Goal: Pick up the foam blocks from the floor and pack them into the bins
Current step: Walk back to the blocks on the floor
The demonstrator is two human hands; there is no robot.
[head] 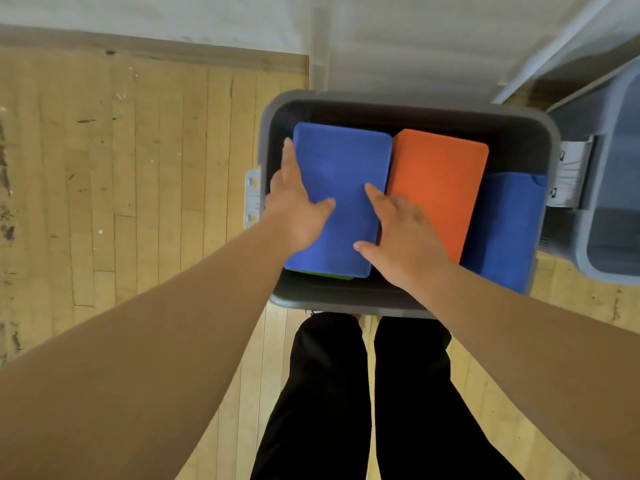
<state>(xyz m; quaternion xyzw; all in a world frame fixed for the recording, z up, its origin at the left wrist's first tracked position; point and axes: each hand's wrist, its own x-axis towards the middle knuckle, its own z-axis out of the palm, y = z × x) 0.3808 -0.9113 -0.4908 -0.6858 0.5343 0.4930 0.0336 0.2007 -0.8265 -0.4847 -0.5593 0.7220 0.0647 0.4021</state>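
The large blue foam block (341, 188) has a matt, finely grained face with soft rounded edges. The orange foam block (438, 188) beside it shows the same dull, slightly porous finish. A darker blue foam block (505, 230) at the right looks equally matt. A sliver of green foam (322, 274) shows under the large blue one. The grey plastic bin (346, 303) has a smooth, faintly satin rim; its white plastic latches (571, 178) look smooth. The second grey-blue plastic bin (609, 202) is smooth too. The pale wooden plank floor (121, 168) is worn, scuffed and low in sheen. The black cloth trousers (329, 393) are matt.
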